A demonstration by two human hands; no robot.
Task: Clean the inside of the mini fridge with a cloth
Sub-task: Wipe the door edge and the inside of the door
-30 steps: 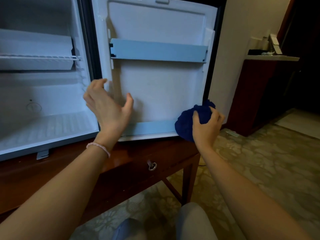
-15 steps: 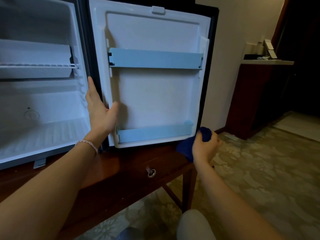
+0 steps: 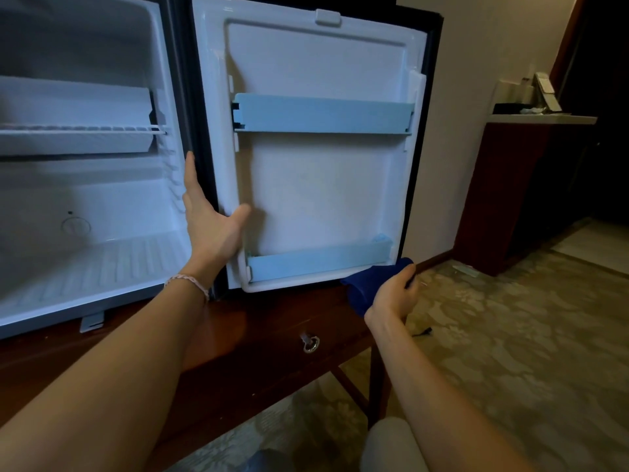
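The mini fridge (image 3: 85, 199) stands open on a wooden table (image 3: 272, 321). The left hand (image 3: 212, 229) lies flat with fingers straight against the door (image 3: 323, 185) at its hinge edge (thumb on the inner liner). The right hand (image 3: 393, 294) grips a bunched blue cloth (image 3: 366, 287) just below the door's bottom corner.

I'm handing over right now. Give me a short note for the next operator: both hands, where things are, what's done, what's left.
Left hand: open, fingers straight, resting on the hinge-side edge of the open fridge door, steadying it.
Right hand: grip closed on the bunched blue cloth, held at the door's lower right corner, below the lower door shelf.
Fridge: sits on the wooden table, door fully open, nothing visible stored inside.
Done: cannot tell from this view which surfaces have been wiped.
Left: probably the door liner, both door shelves, then the fridge interior.
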